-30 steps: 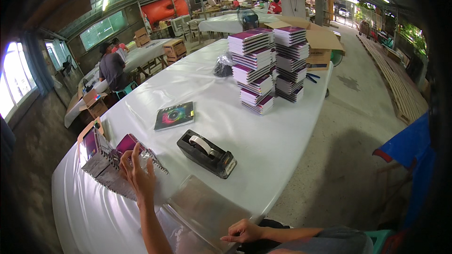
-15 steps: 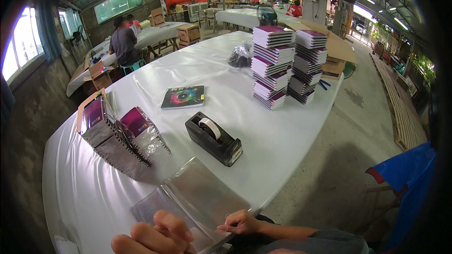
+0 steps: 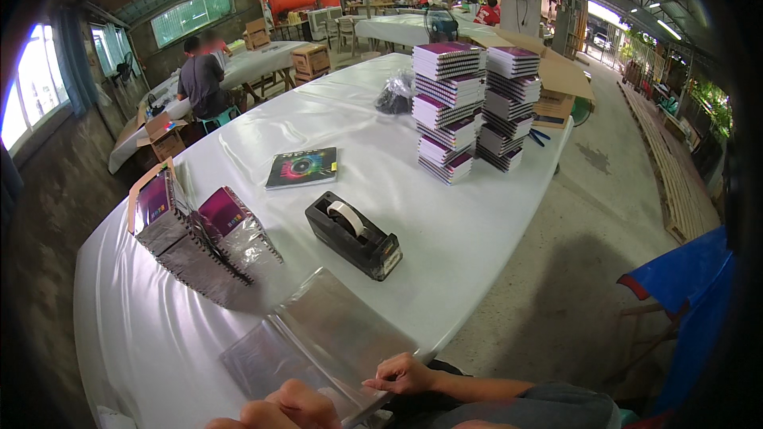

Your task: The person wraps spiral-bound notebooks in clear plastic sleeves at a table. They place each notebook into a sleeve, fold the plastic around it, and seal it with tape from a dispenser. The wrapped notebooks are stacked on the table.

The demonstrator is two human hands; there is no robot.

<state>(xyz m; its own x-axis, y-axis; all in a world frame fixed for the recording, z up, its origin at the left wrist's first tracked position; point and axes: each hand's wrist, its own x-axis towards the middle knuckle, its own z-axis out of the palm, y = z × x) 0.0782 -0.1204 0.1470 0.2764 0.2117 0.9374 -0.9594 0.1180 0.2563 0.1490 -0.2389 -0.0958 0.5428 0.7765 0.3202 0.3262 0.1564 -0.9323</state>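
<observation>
Clear rectangular plastic sleeves (image 3: 346, 326) just beyond my left hand (image 3: 290, 409), beside my right hand (image 3: 402, 373) | both curled well in | any grip: I cannot tell

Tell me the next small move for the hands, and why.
Probably lift the near edge of the clear plastic: the right hand is at that edge, and the left hand is close by, also on the near side.

Tape dispenser (image 3: 359, 248) behind plastic sleeves (image 3: 346, 330)
</observation>
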